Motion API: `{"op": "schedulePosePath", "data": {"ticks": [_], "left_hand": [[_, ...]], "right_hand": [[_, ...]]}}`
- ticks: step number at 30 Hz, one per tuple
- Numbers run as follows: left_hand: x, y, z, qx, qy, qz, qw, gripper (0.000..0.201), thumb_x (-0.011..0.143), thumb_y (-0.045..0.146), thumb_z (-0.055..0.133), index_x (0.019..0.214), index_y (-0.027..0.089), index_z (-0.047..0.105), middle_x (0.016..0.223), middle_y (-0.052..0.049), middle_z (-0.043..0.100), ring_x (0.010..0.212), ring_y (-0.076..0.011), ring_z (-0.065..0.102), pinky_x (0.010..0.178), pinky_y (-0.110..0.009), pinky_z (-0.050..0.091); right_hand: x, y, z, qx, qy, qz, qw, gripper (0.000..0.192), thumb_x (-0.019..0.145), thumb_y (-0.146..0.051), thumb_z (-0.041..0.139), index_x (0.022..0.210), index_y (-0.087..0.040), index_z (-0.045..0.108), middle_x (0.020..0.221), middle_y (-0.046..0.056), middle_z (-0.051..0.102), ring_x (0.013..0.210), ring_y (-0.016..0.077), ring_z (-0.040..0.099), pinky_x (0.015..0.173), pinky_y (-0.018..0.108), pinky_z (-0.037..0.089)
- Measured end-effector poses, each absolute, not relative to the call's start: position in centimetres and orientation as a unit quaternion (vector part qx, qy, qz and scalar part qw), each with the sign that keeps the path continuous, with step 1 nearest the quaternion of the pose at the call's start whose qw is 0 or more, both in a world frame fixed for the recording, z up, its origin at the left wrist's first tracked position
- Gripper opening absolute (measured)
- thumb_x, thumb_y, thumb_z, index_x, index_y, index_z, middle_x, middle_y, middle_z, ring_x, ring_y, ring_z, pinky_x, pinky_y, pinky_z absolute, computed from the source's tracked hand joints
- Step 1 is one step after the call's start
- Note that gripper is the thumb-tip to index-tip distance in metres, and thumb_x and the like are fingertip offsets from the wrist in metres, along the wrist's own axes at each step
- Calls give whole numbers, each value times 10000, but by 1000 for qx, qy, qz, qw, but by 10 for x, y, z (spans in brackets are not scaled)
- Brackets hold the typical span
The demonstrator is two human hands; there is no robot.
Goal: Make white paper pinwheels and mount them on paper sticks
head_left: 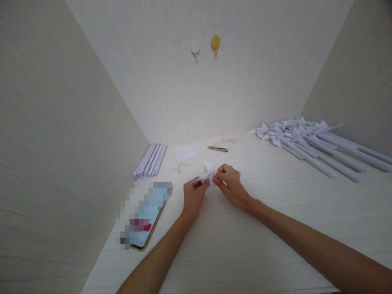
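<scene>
Between my two hands is a white folded paper pinwheel [209,170], its blades sticking up and out to the left. My left hand [195,195] is closed on its left and lower side, thumb pressed near the middle. From the right, my right hand [229,182] pinches at the pinwheel's edge with thumb and forefinger; whatever small piece may be between those fingertips is too small to make out. Just beyond lie a pair of thread snips [217,149], a square sheet of white paper [185,152] and a little heap of thin pale sticks or pins [181,167].
Rolled paper tubes [150,161] lie stacked at the left wall. A blurred-out phone [152,214] rests at the near left. Several paper pinwheels on tubes [306,139] are piled at the right. More small pale pieces [229,140] lie at the back. Two hooks [215,41] hang on the wall.
</scene>
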State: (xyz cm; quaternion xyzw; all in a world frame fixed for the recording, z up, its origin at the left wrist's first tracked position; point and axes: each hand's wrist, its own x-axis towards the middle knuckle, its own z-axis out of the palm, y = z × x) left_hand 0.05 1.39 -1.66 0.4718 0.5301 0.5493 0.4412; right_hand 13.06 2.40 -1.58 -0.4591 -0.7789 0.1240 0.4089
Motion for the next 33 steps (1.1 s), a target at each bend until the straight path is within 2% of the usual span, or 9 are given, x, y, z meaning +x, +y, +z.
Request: {"op": "schedulePosePath", "data": {"ticks": [4, 8, 13, 27, 33], "left_hand": [[0, 14, -16, 477, 530, 548, 438, 129, 584, 271, 619, 589, 144, 636, 573, 27, 597, 547, -89, 490, 535, -199, 359], [0, 14, -16, 470, 536, 546, 440, 128, 584, 269, 613, 594, 143, 637, 576, 25, 601, 539, -88, 491, 530, -200, 362], [0, 15, -16, 461, 556, 543, 428, 141, 582, 267, 611, 540, 133, 613, 508, 36, 554, 488, -75, 452, 485, -194, 332], [2, 12, -12, 496, 532, 542, 421, 93, 594, 235, 606, 591, 148, 640, 564, 26, 608, 528, -93, 513, 514, -198, 376], [2, 12, -11, 504, 523, 537, 430, 139, 607, 252, 594, 672, 152, 666, 630, 8, 640, 552, -100, 532, 507, -196, 381]], "right_hand": [[131, 25, -16, -446, -766, 150, 438, 178, 788, -224, 488, 624, -169, 530, 755, 15, 455, 773, 157, 445, 741, 366, 288], [132, 27, -17, -401, -733, 247, 491, 122, 753, -230, 532, 648, -180, 571, 711, 6, 425, 707, 142, 441, 671, 306, 347], [130, 28, -18, -369, -725, 315, 488, 137, 746, -214, 528, 619, -182, 568, 723, 6, 413, 707, 137, 436, 657, 285, 362], [128, 24, -17, -446, -715, 243, 481, 137, 737, -179, 537, 600, -178, 544, 716, 5, 432, 723, 145, 448, 682, 314, 355], [127, 22, -16, -459, -718, 219, 475, 140, 740, -178, 536, 600, -175, 532, 718, 5, 438, 717, 144, 451, 676, 316, 351]]}}
